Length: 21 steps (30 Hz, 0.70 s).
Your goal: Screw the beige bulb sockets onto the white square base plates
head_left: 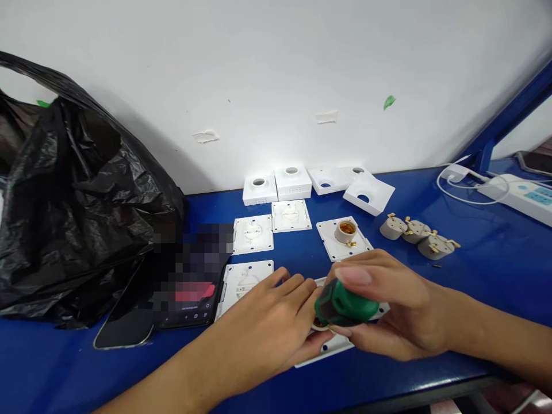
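My right hand (397, 305) is wrapped round the green handle of a screwdriver (345, 305), held upright over a white square plate (332, 345) near the table's front edge. My left hand (271, 322) rests on the same plate, fingers curled against a small socket part that is mostly hidden under both hands. Just behind stands another white plate with a beige lamp socket (345, 231) mounted on it. Three loose beige sockets (416, 233) with brass tabs lie to the right.
Several white plates (252, 234) and white covers with round holes (293, 181) lie toward the wall on the blue table (495, 259). A black plastic bag (73, 207) fills the left. Two phones (190, 287) lie beside it. A white power strip (524, 195) with cables sits far right.
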### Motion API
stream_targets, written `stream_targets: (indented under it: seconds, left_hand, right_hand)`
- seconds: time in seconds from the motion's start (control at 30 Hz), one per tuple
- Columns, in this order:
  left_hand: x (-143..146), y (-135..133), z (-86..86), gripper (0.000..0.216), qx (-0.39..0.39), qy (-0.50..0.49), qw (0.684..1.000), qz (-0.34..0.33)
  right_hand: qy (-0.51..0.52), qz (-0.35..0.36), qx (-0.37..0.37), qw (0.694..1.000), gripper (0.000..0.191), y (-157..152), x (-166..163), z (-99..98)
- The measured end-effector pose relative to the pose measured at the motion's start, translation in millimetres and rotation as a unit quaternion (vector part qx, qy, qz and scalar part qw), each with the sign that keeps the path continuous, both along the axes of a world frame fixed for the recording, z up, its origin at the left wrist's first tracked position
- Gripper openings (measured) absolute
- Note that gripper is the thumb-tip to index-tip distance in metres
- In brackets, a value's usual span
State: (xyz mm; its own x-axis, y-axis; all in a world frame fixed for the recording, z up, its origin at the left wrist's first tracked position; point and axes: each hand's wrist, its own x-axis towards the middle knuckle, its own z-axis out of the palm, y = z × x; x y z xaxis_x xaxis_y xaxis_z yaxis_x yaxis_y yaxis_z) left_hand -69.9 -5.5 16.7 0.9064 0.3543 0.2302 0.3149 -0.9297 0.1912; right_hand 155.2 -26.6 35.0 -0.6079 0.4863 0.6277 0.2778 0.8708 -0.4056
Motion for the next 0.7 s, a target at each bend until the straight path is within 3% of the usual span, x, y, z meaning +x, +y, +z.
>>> stream_targets:
  seconds: [0.3,0.6,0.7]
  left_hand:
    - [-0.6,0.1,-0.7,0.028,-0.029,0.021,0.999,0.002]
    - [-0.5,-1.9,0.3,0.023,-0.040,0.037,0.999,0.002]
    - [-0.1,-2.6,1.5,0.022,-0.057,0.048,0.997,0.013]
  right_hand:
    - [-0.012,-0.004,-0.012,1.000,0.047,-2.3,2.1,0.8]
    - [0.057,0.050,-0.083,0.994,0.077,1.0,-0.4,-7.2]
    - [0.061,0.049,-0.085,0.993,0.075,2.4,0.2,-7.7]
